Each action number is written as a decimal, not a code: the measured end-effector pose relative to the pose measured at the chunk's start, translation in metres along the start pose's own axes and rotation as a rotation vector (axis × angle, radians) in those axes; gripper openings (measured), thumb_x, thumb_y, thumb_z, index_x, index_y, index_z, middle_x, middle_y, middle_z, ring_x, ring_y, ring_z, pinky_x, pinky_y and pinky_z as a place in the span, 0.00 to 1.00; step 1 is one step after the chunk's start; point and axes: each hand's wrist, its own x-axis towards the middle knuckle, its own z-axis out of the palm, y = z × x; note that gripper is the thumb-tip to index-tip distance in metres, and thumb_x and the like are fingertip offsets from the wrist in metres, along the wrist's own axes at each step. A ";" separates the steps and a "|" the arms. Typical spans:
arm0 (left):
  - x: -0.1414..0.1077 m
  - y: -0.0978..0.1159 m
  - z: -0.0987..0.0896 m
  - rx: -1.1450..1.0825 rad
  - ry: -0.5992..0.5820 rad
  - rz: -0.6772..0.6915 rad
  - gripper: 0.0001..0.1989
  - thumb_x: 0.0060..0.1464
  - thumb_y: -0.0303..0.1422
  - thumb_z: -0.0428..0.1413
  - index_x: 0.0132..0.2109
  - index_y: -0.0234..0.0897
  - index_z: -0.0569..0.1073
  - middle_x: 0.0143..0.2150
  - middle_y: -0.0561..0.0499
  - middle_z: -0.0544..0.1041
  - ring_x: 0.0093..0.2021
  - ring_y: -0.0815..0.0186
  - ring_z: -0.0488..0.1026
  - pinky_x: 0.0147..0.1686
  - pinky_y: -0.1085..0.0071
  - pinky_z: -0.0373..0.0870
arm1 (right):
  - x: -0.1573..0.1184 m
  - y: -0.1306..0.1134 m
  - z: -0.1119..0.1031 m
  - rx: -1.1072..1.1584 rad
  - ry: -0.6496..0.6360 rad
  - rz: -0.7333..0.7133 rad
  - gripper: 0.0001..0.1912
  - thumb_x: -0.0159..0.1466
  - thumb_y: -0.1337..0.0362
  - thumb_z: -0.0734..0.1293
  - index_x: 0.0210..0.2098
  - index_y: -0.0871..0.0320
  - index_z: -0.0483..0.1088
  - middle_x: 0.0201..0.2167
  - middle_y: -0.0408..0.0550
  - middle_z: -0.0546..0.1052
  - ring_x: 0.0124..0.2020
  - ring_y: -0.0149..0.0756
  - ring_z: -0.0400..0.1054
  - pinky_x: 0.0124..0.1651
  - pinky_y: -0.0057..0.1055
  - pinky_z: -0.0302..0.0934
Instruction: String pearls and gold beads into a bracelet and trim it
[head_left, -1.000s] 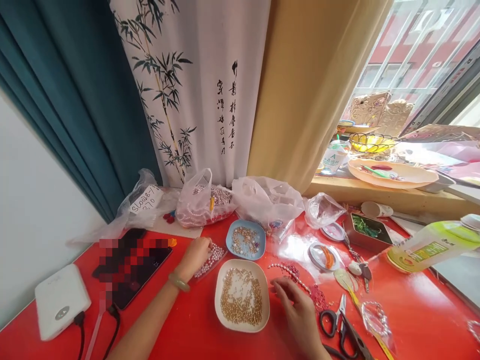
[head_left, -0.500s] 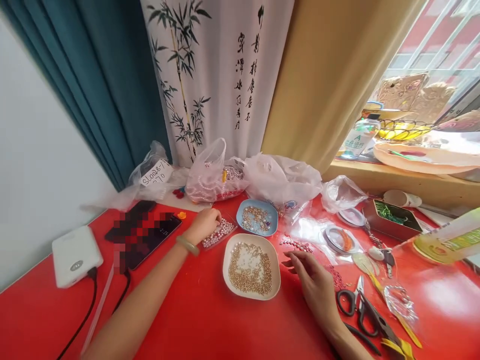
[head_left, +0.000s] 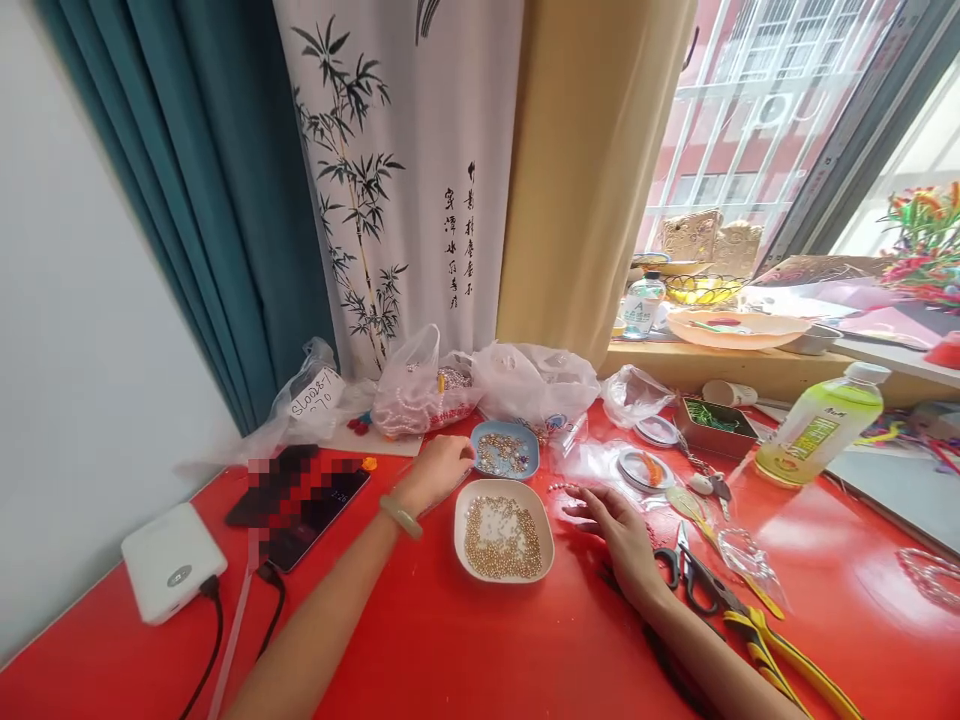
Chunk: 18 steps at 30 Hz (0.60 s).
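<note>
1. Head camera: Beadwork appears to be at the picking stage. The left hand [head_left: 441,470] curls at the near-left edge of a blue dish [head_left: 531,465] of mixed beads [head_left: 501,455]; whether its fingers clamp anything cannot be told.
2. The right hand [head_left: 619,535] hovers right of a cream dish [head_left: 460,530] of gold beads [head_left: 504,560], thumb and fingers apart, tips near a short bead strand [head_left: 562,487].
3. Taking up beads this small would call for a fine pinch and a steady wrist.
4. Around them, on the red table [head_left: 420,650]: scissors [head_left: 679,565], yellow-handled pliers [head_left: 765,640], a drink bottle [head_left: 821,425] and, far left, a white power bank [head_left: 174,562].
5. Behind, a bamboo-print curtain [head_left: 427,250] hangs left of a bright, barred window [head_left: 750,130].
</note>
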 end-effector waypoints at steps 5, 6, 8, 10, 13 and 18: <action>-0.004 0.008 0.001 -0.086 -0.086 0.051 0.06 0.46 0.28 0.51 0.32 0.37 0.73 0.32 0.52 0.77 0.33 0.68 0.72 0.32 0.76 0.64 | 0.000 0.002 -0.001 -0.002 -0.014 -0.006 0.15 0.56 0.53 0.62 0.33 0.58 0.68 0.39 0.51 0.74 0.33 0.38 0.72 0.32 0.32 0.67; -0.005 0.008 0.001 -0.096 -0.104 0.056 0.06 0.45 0.29 0.52 0.31 0.37 0.73 0.32 0.52 0.77 0.32 0.68 0.72 0.31 0.77 0.64 | 0.001 0.003 -0.001 -0.004 -0.017 -0.006 0.15 0.56 0.53 0.62 0.33 0.58 0.69 0.39 0.51 0.74 0.33 0.38 0.72 0.33 0.32 0.67; -0.008 0.008 -0.001 -0.105 -0.133 0.060 0.06 0.45 0.28 0.52 0.30 0.36 0.73 0.31 0.52 0.77 0.31 0.68 0.72 0.30 0.77 0.64 | 0.002 0.004 -0.001 -0.009 -0.025 -0.004 0.15 0.57 0.52 0.61 0.33 0.58 0.69 0.39 0.51 0.74 0.33 0.38 0.72 0.33 0.32 0.66; -0.010 0.008 -0.002 -0.099 -0.147 0.061 0.06 0.44 0.28 0.51 0.30 0.35 0.73 0.30 0.51 0.76 0.31 0.68 0.71 0.30 0.76 0.63 | 0.002 0.005 -0.001 -0.009 -0.029 0.002 0.15 0.56 0.52 0.62 0.33 0.58 0.69 0.39 0.51 0.74 0.34 0.38 0.71 0.33 0.32 0.66; -0.010 0.008 -0.003 -0.098 -0.151 0.063 0.07 0.45 0.28 0.50 0.30 0.35 0.74 0.30 0.50 0.76 0.31 0.67 0.71 0.29 0.75 0.63 | 0.002 0.004 0.000 -0.003 -0.011 0.008 0.15 0.55 0.52 0.62 0.32 0.58 0.69 0.37 0.51 0.74 0.33 0.38 0.71 0.32 0.32 0.66; -0.007 0.005 -0.001 -0.086 -0.152 0.064 0.08 0.44 0.28 0.50 0.30 0.35 0.74 0.30 0.51 0.76 0.30 0.68 0.71 0.29 0.76 0.62 | 0.001 0.002 0.002 0.009 -0.009 0.008 0.14 0.56 0.53 0.62 0.31 0.59 0.68 0.36 0.51 0.74 0.32 0.36 0.71 0.32 0.32 0.66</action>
